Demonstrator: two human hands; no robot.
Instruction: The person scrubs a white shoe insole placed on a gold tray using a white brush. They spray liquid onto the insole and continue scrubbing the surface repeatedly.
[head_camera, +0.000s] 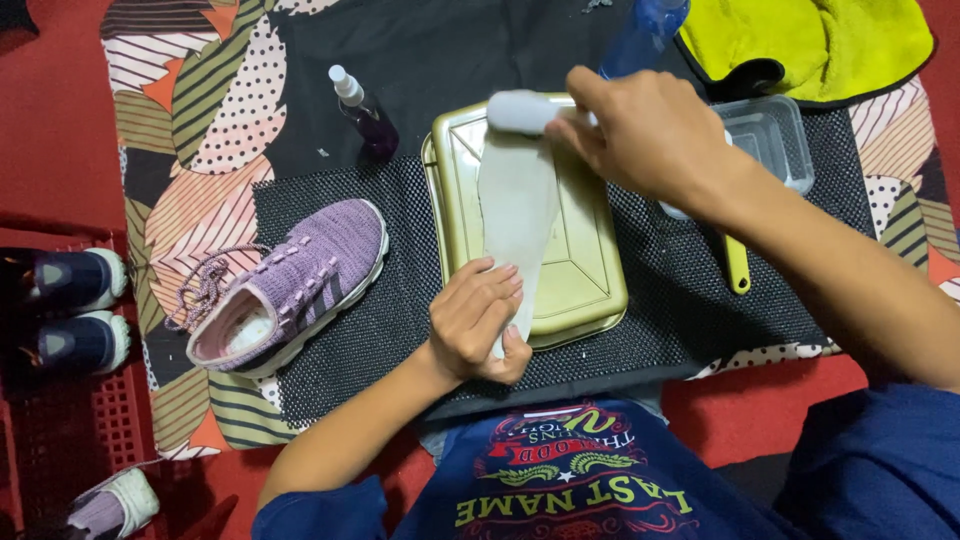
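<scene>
A pale grey shoe insole (515, 205) lies lengthwise over a gold-coloured metal tray (585, 265). My left hand (478, 322) pinches the insole's near end at the tray's front edge. My right hand (645, 130) grips a white brush (525, 110) and presses it on the insole's far end. A purple knitted sneaker (295, 285) with loose laces rests on the black mesh mat (400, 310) to the left of the tray.
A small spray bottle (362, 108) with dark liquid stands behind the sneaker. A blue bottle (645, 35), a clear plastic tub (770, 135), a yellow handle (737, 265) and a yellow cloth (810, 40) sit at the back right. Dark blue shoes (75, 310) rest in a red crate at the left.
</scene>
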